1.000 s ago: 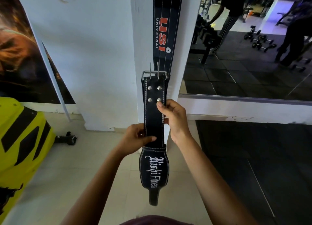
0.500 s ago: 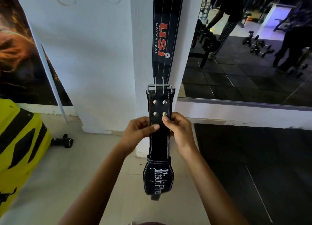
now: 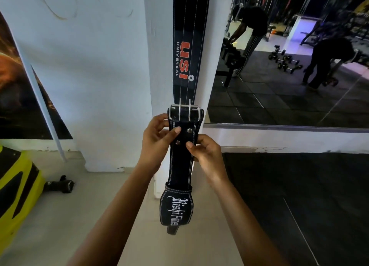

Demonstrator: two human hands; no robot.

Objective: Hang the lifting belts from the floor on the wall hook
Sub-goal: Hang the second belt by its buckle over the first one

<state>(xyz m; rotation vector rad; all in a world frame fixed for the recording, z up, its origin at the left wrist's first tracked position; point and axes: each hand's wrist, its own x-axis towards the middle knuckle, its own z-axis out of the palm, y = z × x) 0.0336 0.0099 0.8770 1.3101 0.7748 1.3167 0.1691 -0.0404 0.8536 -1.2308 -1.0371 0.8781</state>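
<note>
I hold a black leather lifting belt (image 3: 180,166) upright in front of a white pillar (image 3: 157,70), its steel two-prong buckle (image 3: 184,110) at the top and white lettering on the wide lower part. My left hand (image 3: 157,138) grips its left edge just under the buckle, thumb across the front by the rivets. My right hand (image 3: 205,156) pinches the right edge slightly lower. A second black belt with red "USI" lettering (image 3: 188,46) hangs flat on the pillar behind it, running out of the top of the view. The wall hook is not visible.
A large wall mirror (image 3: 289,66) at right reflects people, dumbbells and dark mat flooring. A yellow and black padded object (image 3: 16,188) stands at left, with a dark dumbbell (image 3: 60,186) on the pale floor beside it. Black rubber matting (image 3: 299,195) covers the floor at right.
Both hands have climbed up the belt toward the buckle; the left hand moved from well below the rivets to just under the buckle. The belt stays upright before the pillar.
</note>
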